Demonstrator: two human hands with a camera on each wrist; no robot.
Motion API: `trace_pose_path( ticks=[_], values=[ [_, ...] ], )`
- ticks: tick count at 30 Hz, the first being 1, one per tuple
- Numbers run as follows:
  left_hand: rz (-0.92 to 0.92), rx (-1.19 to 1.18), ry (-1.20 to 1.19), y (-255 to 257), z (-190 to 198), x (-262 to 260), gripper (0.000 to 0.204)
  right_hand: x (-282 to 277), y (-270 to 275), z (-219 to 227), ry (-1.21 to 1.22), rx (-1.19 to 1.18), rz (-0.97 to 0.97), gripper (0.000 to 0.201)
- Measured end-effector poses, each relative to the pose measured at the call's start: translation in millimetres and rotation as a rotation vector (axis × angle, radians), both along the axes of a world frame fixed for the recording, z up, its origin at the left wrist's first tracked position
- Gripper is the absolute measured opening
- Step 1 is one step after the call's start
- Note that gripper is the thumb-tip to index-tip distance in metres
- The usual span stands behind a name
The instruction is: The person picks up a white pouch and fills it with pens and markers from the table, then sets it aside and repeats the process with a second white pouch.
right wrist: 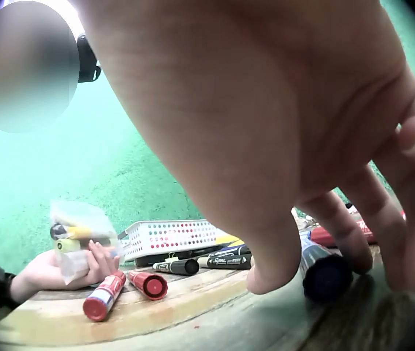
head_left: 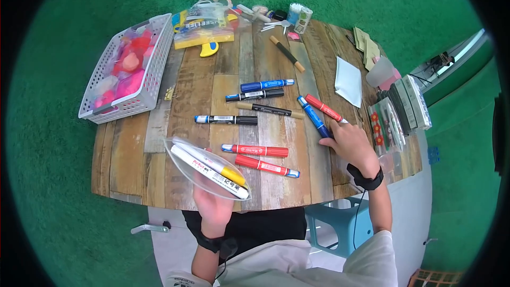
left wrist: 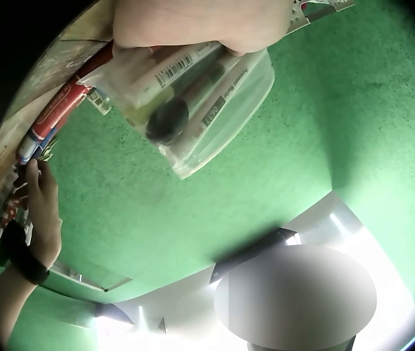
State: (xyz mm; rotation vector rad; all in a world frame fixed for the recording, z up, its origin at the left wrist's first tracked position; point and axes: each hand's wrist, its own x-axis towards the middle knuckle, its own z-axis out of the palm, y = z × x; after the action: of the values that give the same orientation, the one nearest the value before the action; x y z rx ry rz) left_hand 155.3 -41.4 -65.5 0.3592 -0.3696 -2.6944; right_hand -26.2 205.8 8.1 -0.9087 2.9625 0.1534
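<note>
A clear pouch with several white and yellow-marked pens (head_left: 210, 170) is held up by my left hand (head_left: 212, 204) at the table's front edge; the left wrist view shows the pouch (left wrist: 185, 102) below the palm. My right hand (head_left: 351, 143) is low over the table, its thumb and fingers on either side of the lower end of a blue marker (head_left: 314, 117). In the right wrist view that marker's dark blue end (right wrist: 326, 278) lies between the thumb and the spread fingers. Beside it, a red marker (head_left: 324, 108) lies by the fingertips.
Two red markers (head_left: 260, 151) lie mid-table, with black markers (head_left: 226, 120) and another blue marker (head_left: 267, 85) farther back. A white basket (head_left: 151, 82) stands at the left, a yellow-edged bag (head_left: 204, 37) behind. A white packet (head_left: 348, 82) and boxes (head_left: 417, 103) are at the right.
</note>
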Motion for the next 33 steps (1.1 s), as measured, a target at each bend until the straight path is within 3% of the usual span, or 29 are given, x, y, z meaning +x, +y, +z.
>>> trace_pose_path(
  ticks=[7,12,19,25,27,33],
  values=[
    [0.013,0.095,-0.008,-3.2,-12.2,1.2,0.052,-12.9,-6.6,2.3,-0.105,0.081,0.061,0.067],
    [0.016,0.104,-0.005,-3.9,-14.2,1.6,0.052,-12.9,-9.8,5.1,-0.133,0.057,0.052,0.046],
    [0.003,0.162,-0.02,-4.7,-18.6,3.4,0.05,-12.8,-9.1,10.2,-0.12,0.0,0.029,0.04],
    [0.001,0.128,0.035,-4.1,-17.6,4.1,0.05,-13.6,-20.2,11.8,0.005,0.089,0.048,0.039],
    [0.001,0.129,0.043,-3.9,-16.9,3.4,0.051,-17.5,-33.6,19.5,0.112,-0.041,0.045,0.037],
    [-0.012,0.13,0.051,-3.7,-22.6,2.2,0.053,-24.8,-71.1,9.1,0.114,-0.06,0.322,0.032]
  ],
)
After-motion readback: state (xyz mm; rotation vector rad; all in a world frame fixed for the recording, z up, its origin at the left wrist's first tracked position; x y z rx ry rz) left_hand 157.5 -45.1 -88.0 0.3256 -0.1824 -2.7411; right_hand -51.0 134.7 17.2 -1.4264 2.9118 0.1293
